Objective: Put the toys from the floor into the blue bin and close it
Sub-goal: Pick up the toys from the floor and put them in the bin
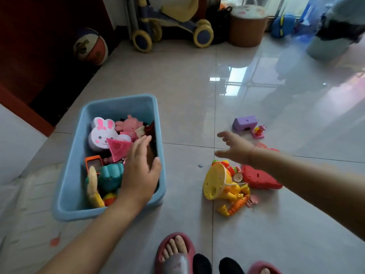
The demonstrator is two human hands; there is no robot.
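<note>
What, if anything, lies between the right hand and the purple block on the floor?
Nothing visible. Only bare tile separates the open right hand from the purple block. A small pink figure lies just right of the block, off the direct line.

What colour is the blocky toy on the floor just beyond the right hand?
Purple. The blocky toy shows clearly in the head view, the only view here.

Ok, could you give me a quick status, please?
Left hand open over blue bin; right hand open, empty. Bin lidless. Yellow toy, red toy, purple block on floor; nothing blocking.
</note>
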